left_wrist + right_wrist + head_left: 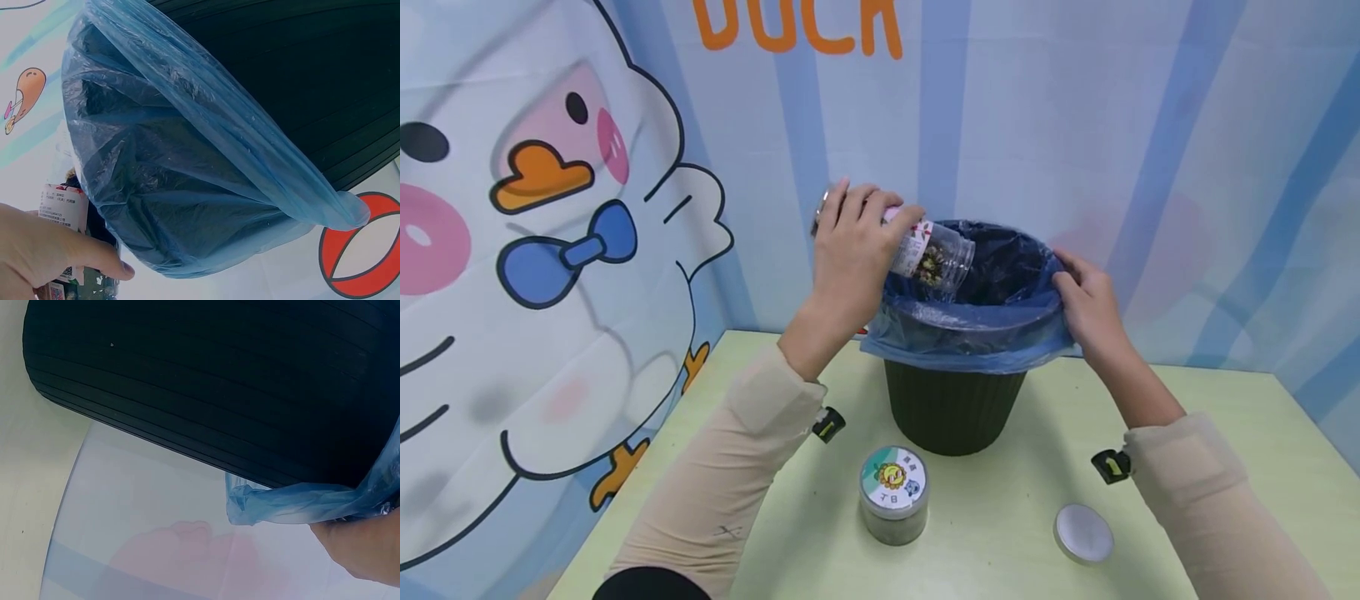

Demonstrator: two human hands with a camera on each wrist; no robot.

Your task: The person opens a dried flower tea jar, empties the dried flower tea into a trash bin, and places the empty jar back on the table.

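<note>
My left hand (859,250) grips a clear jar (951,254) with a printed label, tipped sideways so its open mouth points over the bin's opening. Dark dried bits lie inside it near the mouth. In the left wrist view the thumb of my left hand (62,253) lies across the labelled jar (64,206). A black ribbed bin (955,408) stands upright, lined with a blue plastic bag (970,337) folded over its rim. My right hand (1092,308) pinches the bag and rim at the right side. In the right wrist view, only part of that hand (362,547) shows.
A lidded jar (894,496) with a sunflower sticker stands on the pale green table (985,542) before the bin. A round silver lid (1083,533) lies to the right. Behind the table hangs a blue and white duck-print cloth (1000,108).
</note>
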